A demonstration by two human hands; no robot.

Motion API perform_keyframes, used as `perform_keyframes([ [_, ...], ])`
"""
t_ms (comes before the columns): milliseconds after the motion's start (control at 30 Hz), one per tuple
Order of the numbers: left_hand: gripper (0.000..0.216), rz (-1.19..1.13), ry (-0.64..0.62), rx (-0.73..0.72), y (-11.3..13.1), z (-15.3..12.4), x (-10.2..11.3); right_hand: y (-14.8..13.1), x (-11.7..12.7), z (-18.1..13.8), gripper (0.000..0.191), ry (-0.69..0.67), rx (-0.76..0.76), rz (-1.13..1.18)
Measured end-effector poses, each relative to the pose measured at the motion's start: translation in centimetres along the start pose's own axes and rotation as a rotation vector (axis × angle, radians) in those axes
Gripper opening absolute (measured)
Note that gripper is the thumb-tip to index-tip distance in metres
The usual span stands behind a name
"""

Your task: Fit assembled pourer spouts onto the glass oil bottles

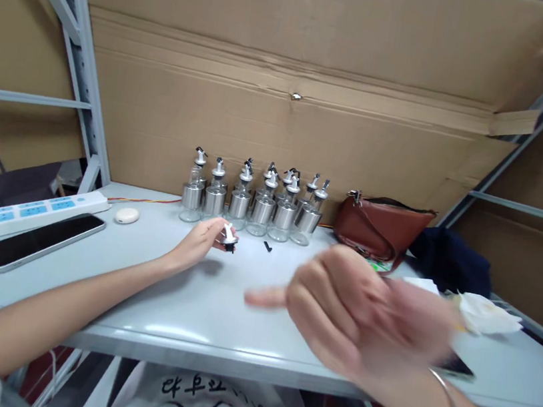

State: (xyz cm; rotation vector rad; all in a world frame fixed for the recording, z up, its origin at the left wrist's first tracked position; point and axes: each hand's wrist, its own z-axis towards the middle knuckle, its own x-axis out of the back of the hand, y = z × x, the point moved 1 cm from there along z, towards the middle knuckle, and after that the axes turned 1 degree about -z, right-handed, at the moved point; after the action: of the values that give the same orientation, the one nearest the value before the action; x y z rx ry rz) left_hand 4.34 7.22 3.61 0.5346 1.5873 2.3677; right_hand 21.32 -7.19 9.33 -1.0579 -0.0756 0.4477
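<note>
My left hand [200,242] reaches across the grey table [160,309] and pinches a small white and black pourer cap [229,238] just in front of a row of several glass bottles with steel sleeves and pourer tops [256,205]. A tiny black piece [267,246] lies on the table to the right of the cap. My right hand [362,314] hovers close to the camera above the table's front right, blurred by motion, with the thumb sticking out to the left and nothing visibly in it. A bangle sits on that wrist.
A phone [38,241], a white power strip [23,209] and a small white oval object [127,215] lie at the left. A brown leather bag [379,225], dark cloth [450,259] and crumpled white paper [485,314] sit at the right. Cardboard backs the shelf.
</note>
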Motion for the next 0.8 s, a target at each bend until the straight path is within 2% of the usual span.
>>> perform_keyframes([
  [100, 0.030, -0.013, 0.042, -0.014, 0.3, -0.1, 0.0, 1.6, 0.6, 3.3, 0.038, 0.080, -0.029, 0.194],
  [200, 0.029, -0.039, 0.045, -0.019, 0.3, -0.1, -0.1, 3.5, 2.1, 5.4, 0.047, 0.144, -0.117, 0.212],
  [333, 0.031, -0.005, 0.006, -0.040, 0.5, -0.3, -0.3, 4.9, 3.4, 5.7, 0.053, 0.081, -0.175, 0.163],
  [633, 0.029, 0.147, -0.049, -0.130, 0.5, -0.7, -0.5, 5.8, 4.0, 5.7, 0.056, 0.054, -0.252, 0.163],
  [733, 0.024, 0.345, -0.044, -0.203, 0.5, -0.9, -0.4, 5.9, 4.4, 5.8, 0.055, 0.054, -0.245, 0.161],
  [800, 0.020, 0.584, -0.052, -0.350, 0.6, -1.1, -0.3, 6.0, 4.6, 5.8, 0.054, 0.050, -0.243, 0.148],
])
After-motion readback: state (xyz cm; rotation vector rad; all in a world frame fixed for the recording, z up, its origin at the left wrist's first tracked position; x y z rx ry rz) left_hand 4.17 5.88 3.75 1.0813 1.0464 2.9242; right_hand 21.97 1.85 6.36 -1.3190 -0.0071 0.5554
